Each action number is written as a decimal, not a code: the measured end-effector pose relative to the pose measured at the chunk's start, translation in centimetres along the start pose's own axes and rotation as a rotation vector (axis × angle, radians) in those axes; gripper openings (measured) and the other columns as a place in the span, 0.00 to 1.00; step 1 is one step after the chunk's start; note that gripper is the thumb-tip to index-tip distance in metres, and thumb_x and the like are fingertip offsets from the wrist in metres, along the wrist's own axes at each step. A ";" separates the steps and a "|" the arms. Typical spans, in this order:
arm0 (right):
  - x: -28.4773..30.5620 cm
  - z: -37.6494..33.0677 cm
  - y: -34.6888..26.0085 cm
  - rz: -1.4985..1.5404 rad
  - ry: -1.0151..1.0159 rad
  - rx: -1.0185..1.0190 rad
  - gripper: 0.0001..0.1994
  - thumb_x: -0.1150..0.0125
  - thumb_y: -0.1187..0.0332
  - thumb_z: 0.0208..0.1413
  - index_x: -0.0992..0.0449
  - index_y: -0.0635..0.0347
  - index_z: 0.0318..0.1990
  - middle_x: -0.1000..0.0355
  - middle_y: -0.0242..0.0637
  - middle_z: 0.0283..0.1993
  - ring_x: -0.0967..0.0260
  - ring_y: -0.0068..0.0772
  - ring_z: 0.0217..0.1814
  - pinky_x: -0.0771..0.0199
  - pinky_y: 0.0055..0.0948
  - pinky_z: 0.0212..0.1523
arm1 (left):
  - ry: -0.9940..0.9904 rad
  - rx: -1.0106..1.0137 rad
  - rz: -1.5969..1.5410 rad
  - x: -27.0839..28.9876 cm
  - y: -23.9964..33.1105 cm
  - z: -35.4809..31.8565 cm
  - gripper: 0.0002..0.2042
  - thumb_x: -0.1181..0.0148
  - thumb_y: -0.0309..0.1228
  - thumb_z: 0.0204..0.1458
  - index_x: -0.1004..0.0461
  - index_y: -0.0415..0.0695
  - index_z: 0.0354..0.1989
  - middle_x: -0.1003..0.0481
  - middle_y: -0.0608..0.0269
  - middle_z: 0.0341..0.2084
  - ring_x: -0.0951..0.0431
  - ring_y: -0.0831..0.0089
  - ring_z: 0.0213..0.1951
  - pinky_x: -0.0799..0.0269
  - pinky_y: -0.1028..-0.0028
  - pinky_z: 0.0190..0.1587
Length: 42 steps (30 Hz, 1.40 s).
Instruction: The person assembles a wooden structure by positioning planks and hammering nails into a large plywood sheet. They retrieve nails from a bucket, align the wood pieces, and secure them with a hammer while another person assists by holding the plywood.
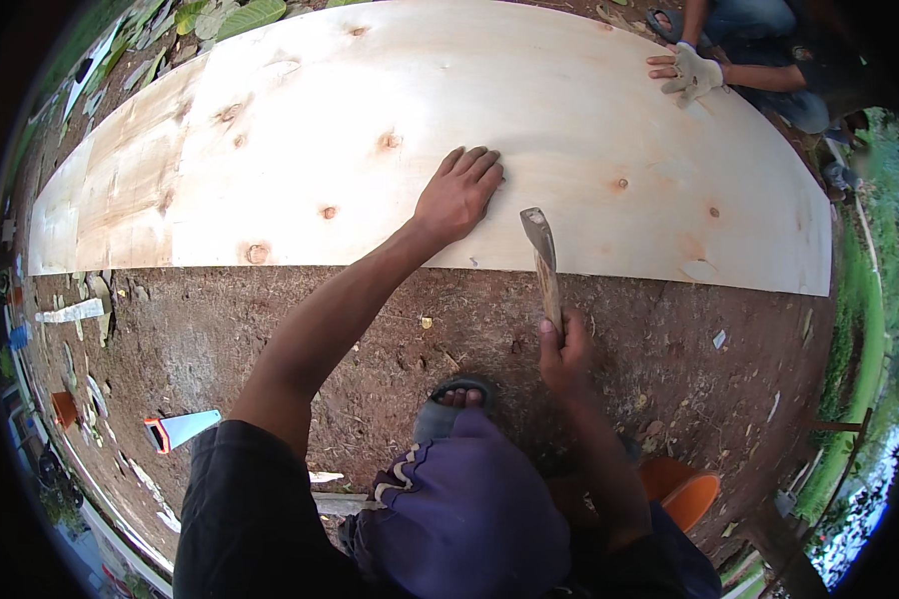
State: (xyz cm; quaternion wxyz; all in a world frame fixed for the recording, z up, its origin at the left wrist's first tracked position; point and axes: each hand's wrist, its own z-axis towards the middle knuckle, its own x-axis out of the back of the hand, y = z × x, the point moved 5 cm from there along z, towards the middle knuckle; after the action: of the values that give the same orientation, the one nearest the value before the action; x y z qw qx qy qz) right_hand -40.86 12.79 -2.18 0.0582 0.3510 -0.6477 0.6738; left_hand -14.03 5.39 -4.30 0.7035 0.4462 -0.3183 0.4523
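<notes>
The left hand lies flat and open on the big wood sheet, while the right hand grips a hammer pointing up at the sheet's near edge, just beside it.

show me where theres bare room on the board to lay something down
The plywood sheet is bare left of the left hand, out to its far left end, and across the middle between that hand and the co-worker's gloved hand. It is crowded at the near edge, where the left hand presses flat and the right hand holds the hammer.
</notes>
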 end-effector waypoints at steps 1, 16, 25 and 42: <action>0.4 -0.3 -0.2 -0.032 -0.073 0.026 0.13 0.42 0.62 0.65 0.27 0.63 0.46 0.28 0.41 0.27 0.28 0.36 0.26 0.28 0.39 0.29 | -0.006 0.002 0.001 0.0 -0.2 -0.1 0.12 0.46 0.30 0.62 0.28 0.38 0.51 0.27 0.51 0.56 0.31 0.52 0.63 0.38 0.51 0.66; 2.5 5.8 -2.5 -0.295 -0.324 0.253 0.14 0.41 0.58 0.64 0.26 0.60 0.45 0.24 0.50 0.32 0.23 0.55 0.33 0.25 0.48 0.32 | -0.152 0.027 -0.009 -0.6 -0.6 -0.6 0.13 0.52 0.31 0.63 0.29 0.41 0.53 0.33 0.49 0.64 0.39 0.54 0.70 0.48 0.50 0.73; 1.0 -0.6 1.4 -0.006 -0.327 -0.135 0.15 0.48 0.59 0.68 0.27 0.63 0.45 0.26 0.40 0.26 0.25 0.39 0.26 0.25 0.38 0.30 | -0.123 0.060 -0.020 -0.8 -0.6 -0.5 0.13 0.50 0.28 0.61 0.28 0.39 0.52 0.32 0.51 0.62 0.37 0.55 0.69 0.46 0.51 0.73; -0.2 -1.8 -4.6 -0.015 -0.298 -0.145 0.20 0.52 0.53 0.70 0.29 0.66 0.46 0.27 0.45 0.28 0.25 0.42 0.28 0.27 0.41 0.30 | -0.103 0.026 0.004 -0.8 -0.6 -0.5 0.13 0.47 0.24 0.58 0.27 0.39 0.51 0.31 0.52 0.61 0.36 0.54 0.67 0.44 0.50 0.72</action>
State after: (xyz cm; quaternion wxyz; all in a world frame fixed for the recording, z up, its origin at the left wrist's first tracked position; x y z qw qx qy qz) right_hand -38.95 15.27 1.67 -0.0082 0.4468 -0.6934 0.5653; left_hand -13.80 5.51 -5.36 0.6796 0.4773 -0.3489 0.4342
